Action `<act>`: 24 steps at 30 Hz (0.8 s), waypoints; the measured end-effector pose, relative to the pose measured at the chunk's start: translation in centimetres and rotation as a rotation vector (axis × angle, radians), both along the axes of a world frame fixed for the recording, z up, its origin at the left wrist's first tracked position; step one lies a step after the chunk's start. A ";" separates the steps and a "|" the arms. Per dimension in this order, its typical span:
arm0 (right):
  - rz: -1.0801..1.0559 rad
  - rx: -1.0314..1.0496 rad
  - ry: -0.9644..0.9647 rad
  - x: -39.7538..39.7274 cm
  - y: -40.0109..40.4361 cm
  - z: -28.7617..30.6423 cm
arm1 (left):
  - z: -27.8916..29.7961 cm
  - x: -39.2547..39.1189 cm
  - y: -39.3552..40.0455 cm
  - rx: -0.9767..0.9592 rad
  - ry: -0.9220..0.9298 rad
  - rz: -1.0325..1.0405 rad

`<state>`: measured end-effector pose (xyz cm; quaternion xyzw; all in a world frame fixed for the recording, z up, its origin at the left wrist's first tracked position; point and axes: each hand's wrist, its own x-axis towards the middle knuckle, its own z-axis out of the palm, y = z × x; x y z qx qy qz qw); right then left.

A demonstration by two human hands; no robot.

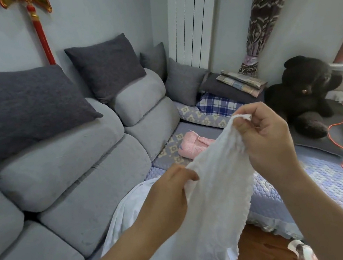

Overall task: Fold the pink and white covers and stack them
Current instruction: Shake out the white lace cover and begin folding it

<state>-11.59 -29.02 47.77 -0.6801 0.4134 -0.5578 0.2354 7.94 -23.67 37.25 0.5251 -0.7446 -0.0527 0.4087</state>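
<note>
White cover (pixel 217 190), centre frame, hangs unfolded; long axis runs from upper right down to lower middle. Right hand (pixel 264 137) pinches its top corner, left hand (pixel 168 200) grips the edge lower left. Pink cover (pixel 193 145) lies bunched on the sofa seat (pixel 335 193) behind (fold state unclear). Nothing stacked yet.
</note>
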 end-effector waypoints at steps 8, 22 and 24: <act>-0.004 -0.004 -0.009 1.3 0.5 0.4 | 0.5 -3.8 1.5 -0.096 0.081 0.129; 0.025 0.008 0.037 1.3 1.5 0.0 | -2.1 -3.9 0.8 0.003 0.082 0.193; 0.024 0.011 0.018 0.9 1.3 0.1 | -2.1 -3.2 0.9 0.070 0.189 0.084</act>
